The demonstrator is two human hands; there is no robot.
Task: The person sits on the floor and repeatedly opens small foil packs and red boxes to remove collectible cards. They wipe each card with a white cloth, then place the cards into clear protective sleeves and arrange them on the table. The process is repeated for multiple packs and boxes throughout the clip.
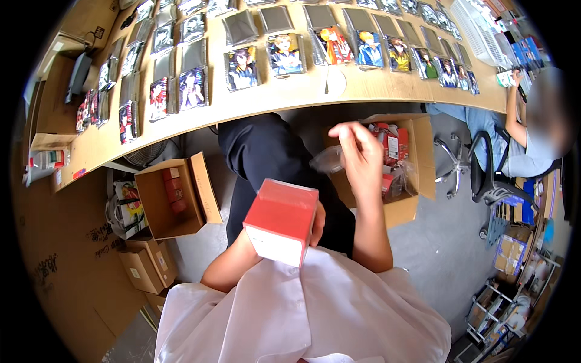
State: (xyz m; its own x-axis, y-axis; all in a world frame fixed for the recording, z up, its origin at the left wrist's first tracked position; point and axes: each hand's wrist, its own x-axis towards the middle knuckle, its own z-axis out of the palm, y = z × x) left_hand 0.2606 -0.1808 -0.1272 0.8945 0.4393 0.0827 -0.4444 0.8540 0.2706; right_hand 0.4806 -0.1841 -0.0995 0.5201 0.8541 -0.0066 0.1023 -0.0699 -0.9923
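My left hand [319, 224] holds a red and white cardboard box [283, 213] in front of my shirt; its fingers show at the box's right side and the rest is mostly hidden beneath. The box has a glossy, clear wrapping at its far edge. To the right, my right hand [363, 154] is raised over an open carton [411, 211], fingers bent. A blurred piece of clear plastic film [327, 159] shows beside its palm; whether the fingers grip it is unclear. Red packaging [391, 145] and clear film lie inside that carton.
Rows of sleeved picture cards [243, 68] cover much of the wooden table [272, 102] ahead. A second open carton [170, 227] with red boxes stands at lower left. At far right a person [531, 149] sits by an office chair [488, 181]; a metal cart [494, 313] stands behind.
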